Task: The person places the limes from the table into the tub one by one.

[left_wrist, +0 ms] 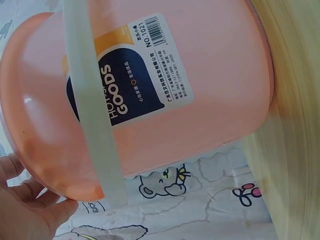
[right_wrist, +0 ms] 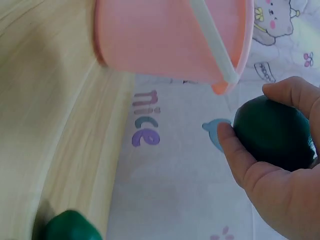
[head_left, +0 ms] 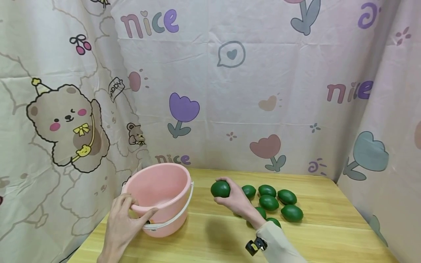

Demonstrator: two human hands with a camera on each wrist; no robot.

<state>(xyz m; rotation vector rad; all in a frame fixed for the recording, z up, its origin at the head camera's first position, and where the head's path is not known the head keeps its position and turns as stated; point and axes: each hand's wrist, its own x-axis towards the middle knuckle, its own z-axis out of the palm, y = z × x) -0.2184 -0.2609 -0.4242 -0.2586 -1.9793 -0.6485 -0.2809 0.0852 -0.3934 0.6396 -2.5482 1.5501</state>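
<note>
A pink plastic bucket (head_left: pixel 166 219) with a white handle (head_left: pixel 171 220) stands at the left of the table. My left hand (head_left: pixel 123 221) grips its near rim, thumb along the outside and fingers over the edge; in the left wrist view the hand (left_wrist: pixel 30 210) is at the rim beside the labelled wall. My right hand (head_left: pixel 236 199) holds a smooth dark green lime (head_left: pixel 220 189) between thumb and fingers, above the table and right of the bucket. The right wrist view shows this lime (right_wrist: pixel 272 132) close up, with the bucket (right_wrist: pixel 160 40) beyond it.
Several more green limes (head_left: pixel 269 202) lie grouped on the wooden table (head_left: pixel 329 233), partly hidden by my right forearm. Printed curtains (head_left: pixel 210 84) hang behind the table and along both sides. A small black device (head_left: pixel 255 245) sits at my right sleeve.
</note>
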